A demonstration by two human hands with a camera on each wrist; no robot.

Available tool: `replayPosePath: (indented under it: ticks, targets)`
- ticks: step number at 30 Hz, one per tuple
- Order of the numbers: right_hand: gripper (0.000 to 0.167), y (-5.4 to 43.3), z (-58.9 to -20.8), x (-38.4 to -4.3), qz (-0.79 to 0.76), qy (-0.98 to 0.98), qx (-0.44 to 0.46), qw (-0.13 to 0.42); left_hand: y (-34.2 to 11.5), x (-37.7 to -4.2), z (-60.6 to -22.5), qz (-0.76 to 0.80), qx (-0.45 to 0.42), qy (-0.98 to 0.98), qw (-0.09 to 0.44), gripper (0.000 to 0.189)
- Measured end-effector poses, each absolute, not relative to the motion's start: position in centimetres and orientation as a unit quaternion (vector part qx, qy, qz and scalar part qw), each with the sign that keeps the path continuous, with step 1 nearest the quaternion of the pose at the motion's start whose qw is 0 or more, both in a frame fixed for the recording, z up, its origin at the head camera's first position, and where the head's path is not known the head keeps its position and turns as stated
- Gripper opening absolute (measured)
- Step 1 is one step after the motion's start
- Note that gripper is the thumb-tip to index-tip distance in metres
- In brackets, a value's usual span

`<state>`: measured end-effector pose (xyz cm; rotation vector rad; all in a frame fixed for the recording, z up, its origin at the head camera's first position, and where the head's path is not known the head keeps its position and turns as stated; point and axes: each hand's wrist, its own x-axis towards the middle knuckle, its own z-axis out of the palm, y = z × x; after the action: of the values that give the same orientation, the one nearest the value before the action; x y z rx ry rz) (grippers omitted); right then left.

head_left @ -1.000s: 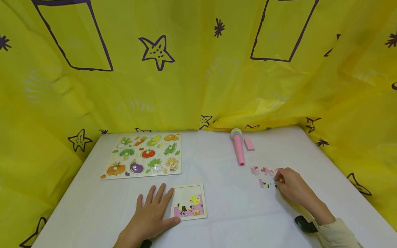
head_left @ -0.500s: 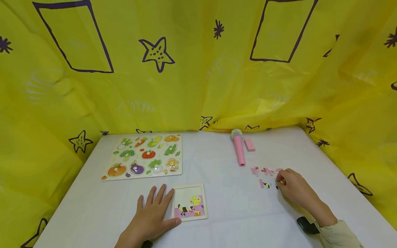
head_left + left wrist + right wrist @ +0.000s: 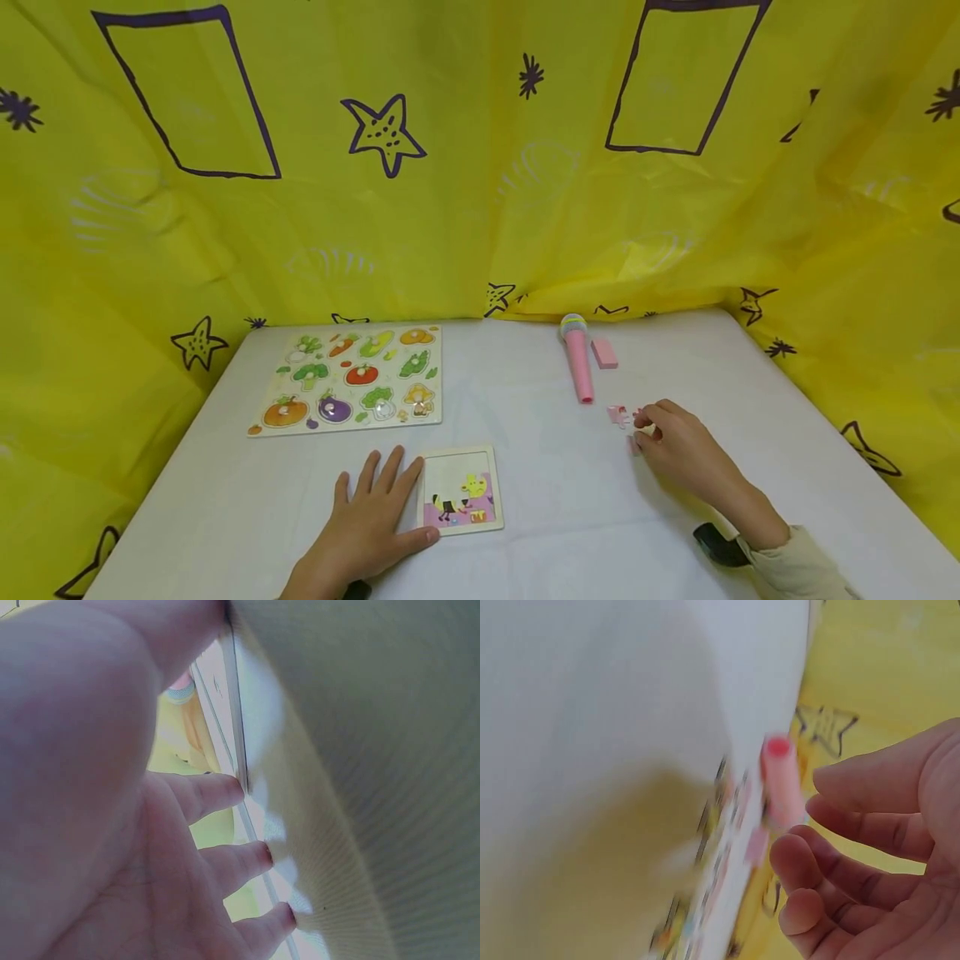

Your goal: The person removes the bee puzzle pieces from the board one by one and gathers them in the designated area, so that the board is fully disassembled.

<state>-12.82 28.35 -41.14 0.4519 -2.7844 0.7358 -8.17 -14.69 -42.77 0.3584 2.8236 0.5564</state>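
A small square jigsaw tray [image 3: 453, 468] lies at front centre, its lower part filled with a yellow animal and a striped figure on pink. My left hand [image 3: 371, 521] lies spread at its left side, index finger and thumb touching the rim. In the left wrist view that hand's fingers [image 3: 221, 791] are apart and extended. My right hand [image 3: 693, 458] is bent over loose jigsaw pieces [image 3: 617, 416] on the right, partly hiding them. In the right wrist view, thumb and loosely bent fingers [image 3: 791, 859] show nothing between them; the pieces beyond are blurred.
A vegetable peg puzzle board [image 3: 390, 379] lies at the back left. A pink toy microphone [image 3: 579, 367] and a pink block [image 3: 603, 352] lie behind the loose pieces. A yellow patterned curtain [image 3: 465, 208] hangs around the white table's back and sides.
My right hand has shifted left across the loose pieces and now covers ones that were visible before. The left hand and the tray keep their places.
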Motion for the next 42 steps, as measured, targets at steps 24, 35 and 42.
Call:
replayPosePath:
  ticks: [24,35,42]
  targets:
    - [0.018,18.4,-41.5,-11.6,0.303,-0.904,0.3,0.039,-14.7,-8.0,-43.2,0.194,0.122,0.966,0.121,0.098]
    - [0.028,14.8,-41.6,-11.5,0.297,-0.903,0.31,-0.005,-14.7,-8.2,-43.0,0.188,0.13,0.967,0.11,0.098]
    - [0.034,12.7,-42.0,-11.6,0.282,-0.906,0.317,-0.011,-14.7,-8.2,-43.1,0.18,0.128,0.969,0.108,0.097]
